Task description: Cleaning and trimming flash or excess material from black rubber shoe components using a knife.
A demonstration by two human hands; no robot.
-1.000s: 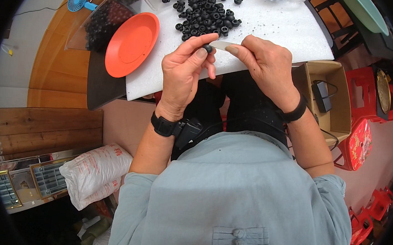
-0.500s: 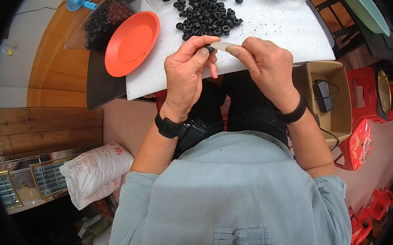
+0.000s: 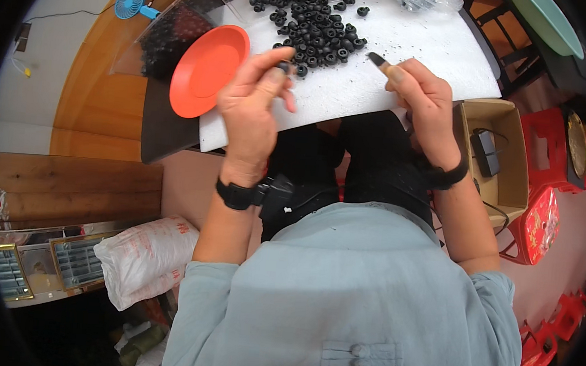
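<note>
Here a white surface (image 3: 410, 62) carries an orange plate (image 3: 209, 72) at its left edge and a heap of small black rings (image 3: 311, 18) further back. The left hand (image 3: 254, 112) pinches one black ring (image 3: 285, 67) in a narrow grip near the heap. The right hand (image 3: 424, 104), apart from it, grips a slim dark-tipped stick (image 3: 377, 61).
</note>
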